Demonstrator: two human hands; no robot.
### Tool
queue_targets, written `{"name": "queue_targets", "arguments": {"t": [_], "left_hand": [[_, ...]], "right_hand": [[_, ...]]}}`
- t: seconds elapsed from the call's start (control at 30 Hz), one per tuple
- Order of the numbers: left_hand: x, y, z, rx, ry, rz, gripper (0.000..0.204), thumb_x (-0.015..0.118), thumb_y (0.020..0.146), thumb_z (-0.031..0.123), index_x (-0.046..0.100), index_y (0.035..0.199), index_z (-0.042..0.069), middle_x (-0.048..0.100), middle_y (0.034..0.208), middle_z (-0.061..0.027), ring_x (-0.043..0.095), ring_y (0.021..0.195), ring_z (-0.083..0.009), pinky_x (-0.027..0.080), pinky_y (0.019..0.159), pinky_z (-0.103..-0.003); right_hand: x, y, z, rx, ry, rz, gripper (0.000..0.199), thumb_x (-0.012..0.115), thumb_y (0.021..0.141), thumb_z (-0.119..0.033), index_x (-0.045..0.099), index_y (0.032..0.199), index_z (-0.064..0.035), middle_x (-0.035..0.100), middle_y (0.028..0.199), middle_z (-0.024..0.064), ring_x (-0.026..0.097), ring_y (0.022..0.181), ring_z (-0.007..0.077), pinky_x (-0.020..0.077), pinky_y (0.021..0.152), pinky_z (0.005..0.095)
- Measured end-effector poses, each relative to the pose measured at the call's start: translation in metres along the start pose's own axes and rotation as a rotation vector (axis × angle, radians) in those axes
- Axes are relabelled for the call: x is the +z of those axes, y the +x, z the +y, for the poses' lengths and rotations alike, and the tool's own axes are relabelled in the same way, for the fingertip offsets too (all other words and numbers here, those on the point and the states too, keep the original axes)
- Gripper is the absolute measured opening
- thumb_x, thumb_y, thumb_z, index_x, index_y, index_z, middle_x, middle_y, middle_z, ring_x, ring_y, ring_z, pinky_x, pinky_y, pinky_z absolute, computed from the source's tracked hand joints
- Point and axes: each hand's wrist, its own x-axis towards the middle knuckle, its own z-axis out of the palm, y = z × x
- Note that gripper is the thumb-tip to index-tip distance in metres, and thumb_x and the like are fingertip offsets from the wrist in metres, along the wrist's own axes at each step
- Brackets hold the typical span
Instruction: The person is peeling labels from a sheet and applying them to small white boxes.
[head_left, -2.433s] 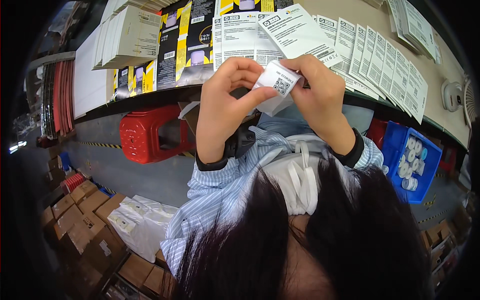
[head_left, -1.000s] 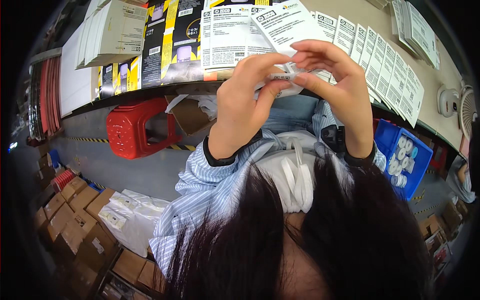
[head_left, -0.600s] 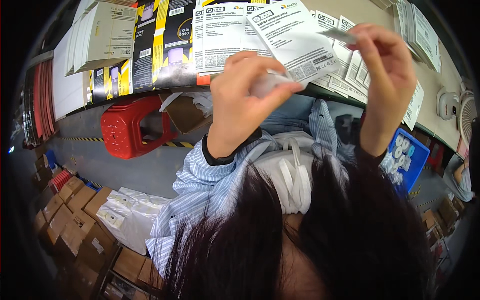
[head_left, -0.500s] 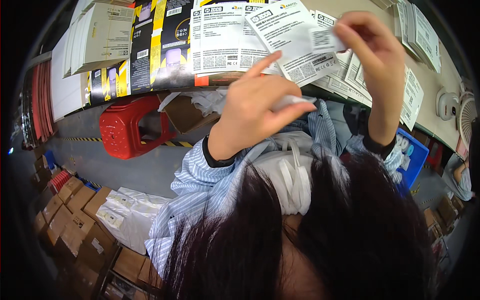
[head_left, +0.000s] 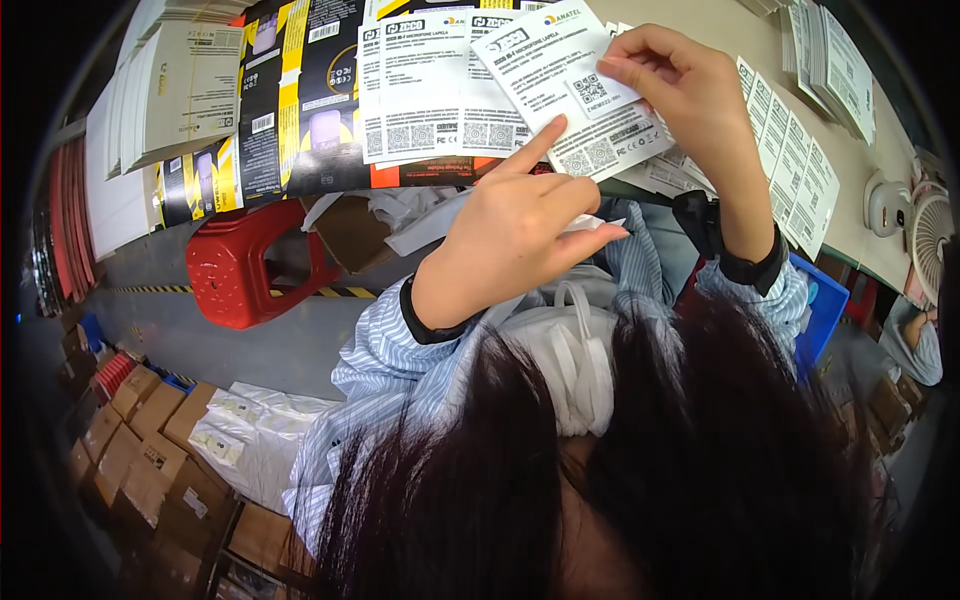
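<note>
A white printed card [head_left: 520, 80] lies tilted across other white printed cards [head_left: 410, 90] near the table's front edge. Over its right part, the thumb and fingertips of my right hand [head_left: 685, 90] pinch the upper edge of a small white sticker [head_left: 603, 97] with a square code. The sticker lies against the card or just over it; I cannot tell how much touches. My left hand [head_left: 515, 235] has its index finger stretched onto the card's lower left edge. Between that hand's thumb and curled fingers, a white strip of paper [head_left: 608, 224] shows in part.
Stacked white cards [head_left: 190, 85] rest on dark and yellow printed sheets [head_left: 325, 80] at the left. Sheets of code stickers [head_left: 795, 165] lie at the right, near a white fan [head_left: 932, 240]. Below the table stand a red stool [head_left: 225, 275] and a blue bin [head_left: 825, 310].
My right hand has moved left and down, bringing the sticker from the card's right edge over its printed face. My left hand keeps its pose at the card. The view has shifted slightly.
</note>
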Motion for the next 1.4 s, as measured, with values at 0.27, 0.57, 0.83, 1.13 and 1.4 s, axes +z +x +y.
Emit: {"name": "queue_targets", "arguments": {"t": [0.27, 0.57, 0.83, 1.13, 1.4], "left_hand": [[0.001, 0.0, 0.001, -0.025, 0.013, -0.033, 0.023, 0.077, 0.067, 0.017, 0.057, 0.066, 0.005, 0.053, 0.052, -0.0036, 0.054, 0.048, -0.019, 0.038, 0.102, -0.045], [0.004, -0.003, 0.002, -0.025, -0.001, -0.019, 0.024, 0.077, 0.067, 0.017, 0.057, 0.065, 0.005, 0.053, 0.052, -0.0029, 0.049, 0.044, -0.0178, 0.038, 0.102, -0.045], [0.003, 0.0, 0.004, -0.055, 0.003, -0.068, 0.024, 0.076, 0.068, 0.017, 0.056, 0.067, 0.004, 0.05, 0.05, -0.0048, 0.05, 0.045, -0.022, 0.037, 0.103, -0.044], [0.005, -0.006, 0.0, 0.0, 0.004, -0.006, 0.019, 0.071, 0.072, 0.015, 0.055, 0.069, 0.005, 0.052, 0.056, -0.0047, 0.053, 0.052, -0.023, 0.021, 0.107, -0.055], [0.001, -0.017, 0.007, -0.078, -0.248, 0.092, 0.013, 0.073, 0.071, 0.013, 0.061, 0.069, 0.007, 0.059, 0.061, -0.0041, 0.055, 0.056, -0.0227, 0.021, 0.105, -0.053]], "right_hand": [[0.002, -0.001, -0.006, -0.006, -0.056, 0.021, 0.011, 0.067, 0.08, -0.009, 0.065, 0.086, 0.0006, 0.06, 0.069, -0.0007, 0.05, 0.062, 0.0036, 0.0415, 0.057, 0.0182], [0.006, -0.007, -0.012, -0.027, -0.125, 0.048, 0.011, 0.067, 0.079, -0.008, 0.065, 0.086, 0.0002, 0.062, 0.069, 0.0015, 0.053, 0.064, 0.0051, 0.0436, 0.06, 0.0194], [0.024, -0.01, -0.002, -0.34, -0.545, 0.209, 0.03, 0.073, 0.074, -0.021, 0.056, 0.092, -0.0036, 0.056, 0.08, 0.007, 0.057, 0.07, 0.0232, 0.0453, 0.059, 0.032], [0.02, -0.003, 0.003, 0.016, -0.307, 0.269, 0.027, 0.049, 0.091, -0.018, 0.049, 0.112, -0.002, 0.056, 0.097, 0.0198, 0.057, 0.087, 0.0369, 0.0446, 0.077, 0.0389], [0.023, -0.047, -0.029, -0.194, -0.032, 0.09, 0.05, 0.06, 0.084, -0.024, 0.045, 0.126, -0.001, 0.051, 0.12, 0.0221, 0.049, 0.108, 0.036, 0.0379, 0.094, 0.0376]]}}
